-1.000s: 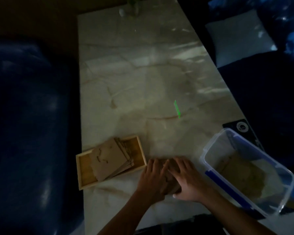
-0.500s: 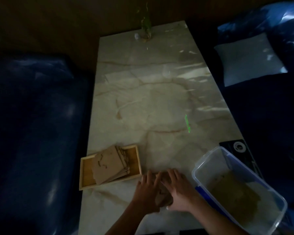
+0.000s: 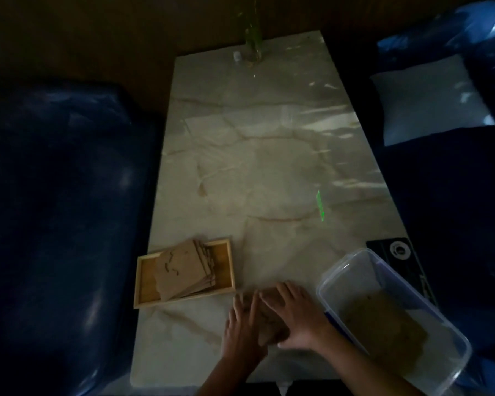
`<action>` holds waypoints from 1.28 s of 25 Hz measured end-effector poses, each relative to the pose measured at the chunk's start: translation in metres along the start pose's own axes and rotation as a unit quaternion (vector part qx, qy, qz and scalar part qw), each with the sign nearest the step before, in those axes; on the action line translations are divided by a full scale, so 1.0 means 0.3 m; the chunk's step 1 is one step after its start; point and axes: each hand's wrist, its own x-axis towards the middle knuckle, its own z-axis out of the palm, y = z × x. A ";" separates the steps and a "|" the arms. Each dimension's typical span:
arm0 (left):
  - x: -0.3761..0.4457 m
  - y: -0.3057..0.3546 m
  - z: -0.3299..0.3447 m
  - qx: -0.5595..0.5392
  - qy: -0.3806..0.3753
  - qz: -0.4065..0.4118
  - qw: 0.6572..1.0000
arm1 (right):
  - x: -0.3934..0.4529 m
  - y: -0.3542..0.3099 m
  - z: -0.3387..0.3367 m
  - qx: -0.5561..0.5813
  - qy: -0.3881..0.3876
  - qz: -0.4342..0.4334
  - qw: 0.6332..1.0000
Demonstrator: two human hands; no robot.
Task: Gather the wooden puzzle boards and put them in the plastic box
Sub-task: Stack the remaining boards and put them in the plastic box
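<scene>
A small pile of wooden puzzle boards [image 3: 270, 324] lies near the table's front edge, squeezed between my two hands. My left hand [image 3: 242, 328] presses on its left side, and my right hand [image 3: 299, 317] covers its right side. A wooden tray [image 3: 143, 281] to the left holds a fanned stack of boards [image 3: 183, 270]. The clear plastic box [image 3: 335, 277] stands at the right corner with brown boards [image 3: 383, 321] lying on its bottom.
The marble table [image 3: 255, 167] runs away from me. A green vase [image 3: 253, 38] stands at its far end. A black card [image 3: 395, 250] lies behind the box. Dark blue sofas flank the table, with a pale cushion [image 3: 429, 101] on the right one. A green light streak [image 3: 320, 205] shows mid-table.
The view has tilted so more of the far table shows. My hands stay clamped on the pile, drawn slightly closer together around it.
</scene>
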 end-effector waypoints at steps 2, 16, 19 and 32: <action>-0.021 0.002 0.010 -0.022 0.021 0.002 1.000 | -0.007 -0.003 0.008 0.003 0.008 0.002 1.000; -0.007 -0.038 0.021 0.086 -0.005 0.047 0.995 | -0.127 -0.067 0.044 0.049 0.088 0.087 0.991; 0.004 -0.053 0.013 0.077 -0.001 0.059 0.995 | -0.111 -0.061 0.037 0.021 0.045 0.081 0.995; 0.014 -0.109 -0.025 -0.002 0.003 0.079 0.997 | -0.089 -0.132 0.063 0.003 0.015 0.135 0.991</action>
